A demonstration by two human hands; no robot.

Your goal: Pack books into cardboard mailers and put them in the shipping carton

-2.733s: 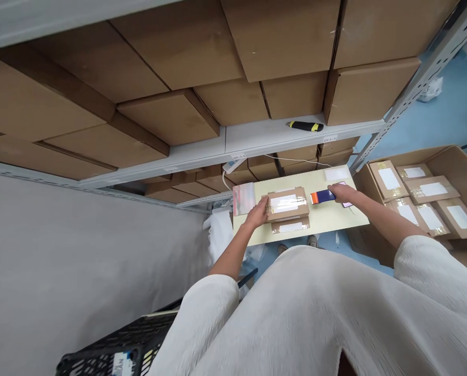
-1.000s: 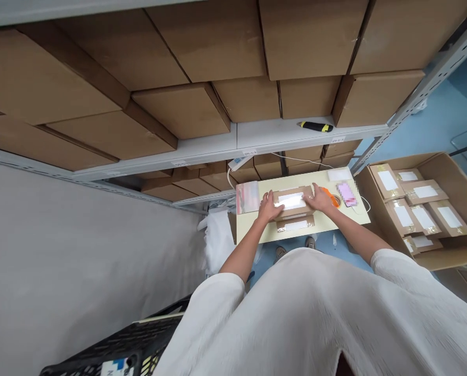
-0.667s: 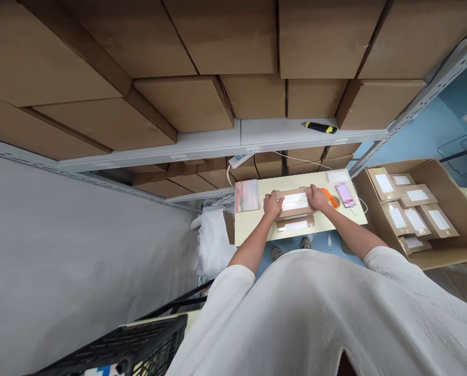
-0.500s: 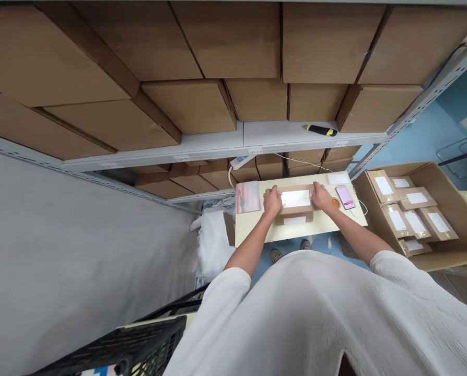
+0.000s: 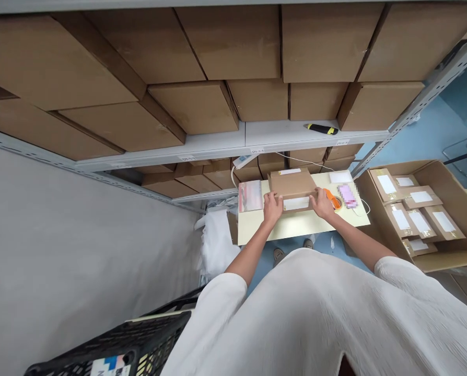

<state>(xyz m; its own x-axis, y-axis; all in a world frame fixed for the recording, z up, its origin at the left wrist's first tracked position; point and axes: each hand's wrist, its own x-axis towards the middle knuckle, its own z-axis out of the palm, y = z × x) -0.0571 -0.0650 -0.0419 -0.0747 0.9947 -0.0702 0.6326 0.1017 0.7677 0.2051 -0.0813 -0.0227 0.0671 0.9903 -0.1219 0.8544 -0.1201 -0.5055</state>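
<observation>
A brown cardboard box (image 5: 294, 183) with white labels on its near side and far edge is on the small cream table (image 5: 253, 230). My left hand (image 5: 272, 207) grips its near left corner, fingers bent over the edge. At the near right corner, my right hand (image 5: 322, 202) holds it in the same way. Just right of that hand lies an orange tape dispenser (image 5: 331, 198) with a roll of tape. Farther right is a phone (image 5: 348, 196). To the left of the box lies a clear plastic packet (image 5: 251, 196).
A metal shelf (image 5: 218, 146) full of cardboard boxes spans the far side, with a utility knife (image 5: 322, 129) on its ledge. At right, a large open carton (image 5: 453, 175) holds several labelled parcels. A black crate (image 5: 151, 339) stands at lower left, near white wrapping material (image 5: 218, 235).
The box has been turned between my hands: its large label faced up before, and now a plain brown face is up. The orange tape dispenser has come into fuller view.
</observation>
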